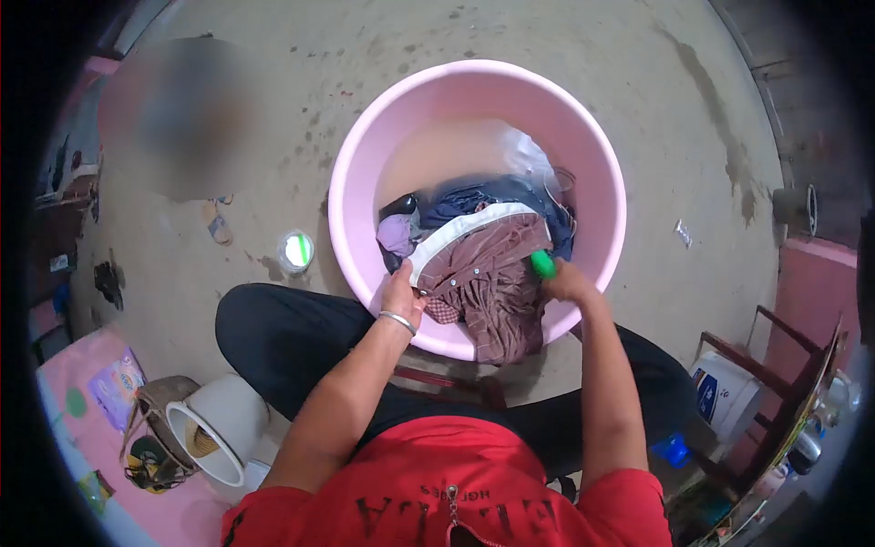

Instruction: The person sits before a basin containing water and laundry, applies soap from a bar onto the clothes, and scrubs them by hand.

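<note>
Red shirt point(410, 456); left hand point(401, 295) grips brown garment point(492, 260), right hand point(565, 281) green object point(543, 264); pink tub point(343, 182) holds clothes point(474, 195), water point(433, 153).

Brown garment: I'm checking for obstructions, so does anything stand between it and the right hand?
Nothing visible does: the right hand, holding a green object, is at the edge of the brown garment, while the left hand holds its white band.
</note>
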A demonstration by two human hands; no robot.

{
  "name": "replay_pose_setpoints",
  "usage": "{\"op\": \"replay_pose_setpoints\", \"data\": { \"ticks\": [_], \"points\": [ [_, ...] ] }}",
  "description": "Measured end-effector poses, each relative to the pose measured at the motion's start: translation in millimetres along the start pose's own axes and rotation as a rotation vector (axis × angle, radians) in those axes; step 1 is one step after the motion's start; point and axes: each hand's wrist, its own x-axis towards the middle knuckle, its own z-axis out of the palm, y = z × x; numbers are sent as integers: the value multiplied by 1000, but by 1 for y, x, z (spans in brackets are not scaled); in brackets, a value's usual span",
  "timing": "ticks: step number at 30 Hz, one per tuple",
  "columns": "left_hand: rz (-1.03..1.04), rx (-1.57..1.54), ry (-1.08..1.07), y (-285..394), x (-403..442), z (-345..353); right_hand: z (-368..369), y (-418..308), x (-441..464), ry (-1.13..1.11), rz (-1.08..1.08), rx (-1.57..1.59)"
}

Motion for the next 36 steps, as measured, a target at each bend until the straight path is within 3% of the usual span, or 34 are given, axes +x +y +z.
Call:
{"op": "replay_pose_setpoints", "data": {
  "ticks": [1,2,4,6,8,9,11,12,14,16,22,24,25,26,27,28,30,32,36],
  "points": [
    [4,-50,-4,2,-4,5,11,-5,-11,151,-49,-240],
    [6,-97,-5,3,-5,8,20,-15,-20,141,-47,-251],
    [0,-97,17,-4,7,9,38,-45,-38,540,-380,-256],
    [-9,-88,28,-13,10,11,46,-107,-49,586,-480,-366],
    [13,-47,-57,-17,9,13,77,-135,-20,593,-630,-537],
    [-9,-29,29,-20,14,10,92,-138,0,591,-635,-541],
    [71,48,15,-25,0,19,114,-145,35,601,-591,-985],
    [142,143,-5,-26,-6,19,114,-145,46,601,-595,-976],
    [127,14,-64,-38,5,3,101,-138,61,586,-438,-1058],
    [-21,-172,14,-16,-16,-6,87,-130,71,612,-360,-1031],
    [4,-139,35,-6,-9,-17,65,-132,47,706,-222,-610],
    [20,-99,-36,-17,-1,-19,83,-150,13,560,-358,-705],
    [5,-92,-41,-15,-9,-13,107,-147,2,550,-524,-785],
    [-42,-65,105,-4,-23,0,126,-141,-1,545,-697,-867],
    [-82,-40,253,4,-33,11,136,-129,5,599,-730,-890],
    [-83,-38,251,5,-42,12,130,-121,11,600,-727,-890],
    [91,-67,70,2,-59,4,99,-107,33,589,-398,-930],
    [125,-58,118,-7,-44,-24,76,-97,41,784,-375,-1015],
    [80,-133,99,11,-48,-17,31,-68,48,789,-33,-621]
  ]
}}
